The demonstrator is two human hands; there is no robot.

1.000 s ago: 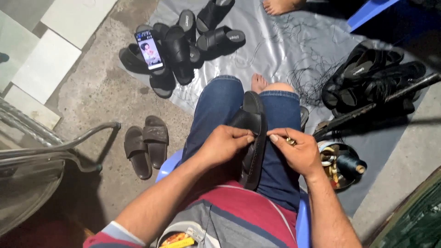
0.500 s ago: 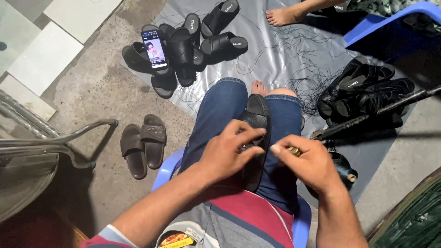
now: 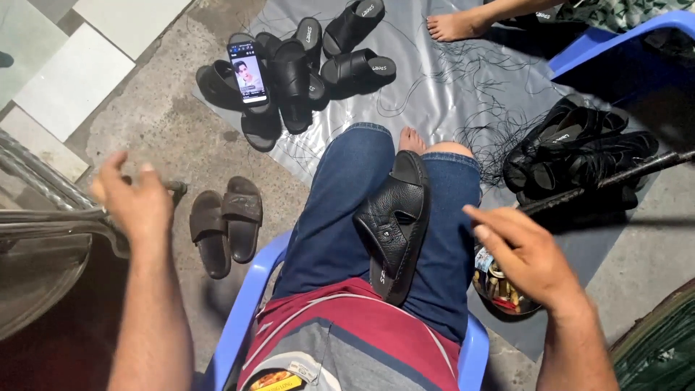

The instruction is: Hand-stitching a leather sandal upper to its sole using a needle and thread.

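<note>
Noted black sandal [image 3: 394, 221] on blue jeans [image 3: 340, 210]; brown slippers [image 3: 226, 221] on grey concrete [image 3: 156, 134]; silver-grey sheet [image 3: 449, 80]; blue plastic chair [image 3: 242, 311]; maroon-and-grey striped shirt [image 3: 347, 340].

Sandal [image 3: 394, 224] on lap, between hands.

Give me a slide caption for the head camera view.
Black leather sandal rests on the lap while both hands, left and right, spread apart empty.
</note>
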